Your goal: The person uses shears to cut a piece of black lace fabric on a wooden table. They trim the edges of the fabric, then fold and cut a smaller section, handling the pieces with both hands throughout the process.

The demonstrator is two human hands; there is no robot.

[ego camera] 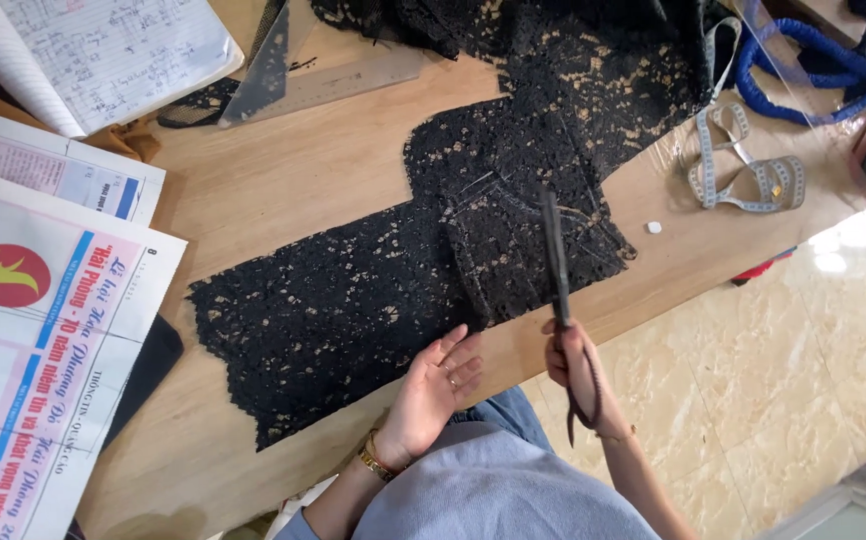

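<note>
The fingers of the left hand (433, 385) lie loosely spread and almost flat, their tips resting on the near edge of the black lace fabric (373, 300), holding nothing; a ring sits on one finger and a gold watch (375, 462) circles the wrist. The right hand (571, 360) is curled tight around the handles of a pair of dark scissors (556, 262), whose blades appear closed and point away from the person, up across the folded upper layer of the lace. The lace lies spread over the wooden table (293, 170), its larger mass bunched at the far edge. To the right of it, well apart from the hands, a small white piece of chalk (654, 227) lies near a coiled measuring tape (748, 175), with a blue cord (813, 70) beyond. At the far left lie newspapers (43, 330) and an open notebook (103, 55), and a clear ruler (338, 80) rests beside a set square (258, 72) by the lace's far edge.
</note>
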